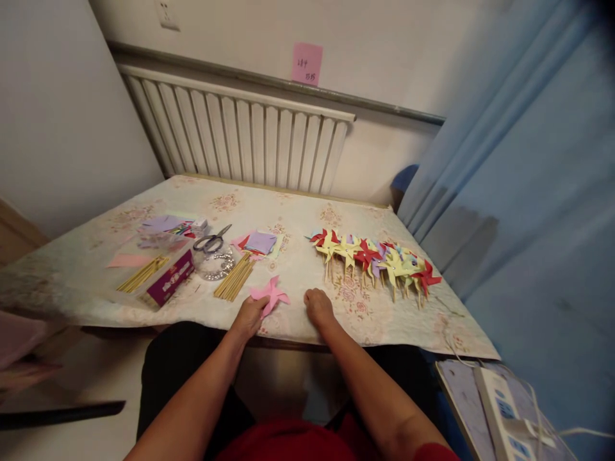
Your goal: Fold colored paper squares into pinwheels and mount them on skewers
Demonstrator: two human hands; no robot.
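Observation:
A pink paper pinwheel (273,293) is pinched at its lower left by my left hand (250,315), just above the table's front edge. My right hand (318,306) is closed in a fist on the tablecloth, a short way right of the pinwheel. Whatever its curled fingers may hold is hidden. Close to my left hand lies a bundle of thin wooden sticks (234,280). Behind the sticks is a stack of coloured paper squares (261,242). A round clear dish (214,264) with small shiny pieces is beside them, and dark-handled scissors (211,242) rest at its back.
Finished pinwheels (368,254) on sticks crowd the table's right side. At left stand a purple-labelled box (170,278) with more sticks and loose paper (129,260). A power strip (502,410) with cables is at lower right, below a blue curtain (523,211). Another person's blurred hand (29,374) shows at left.

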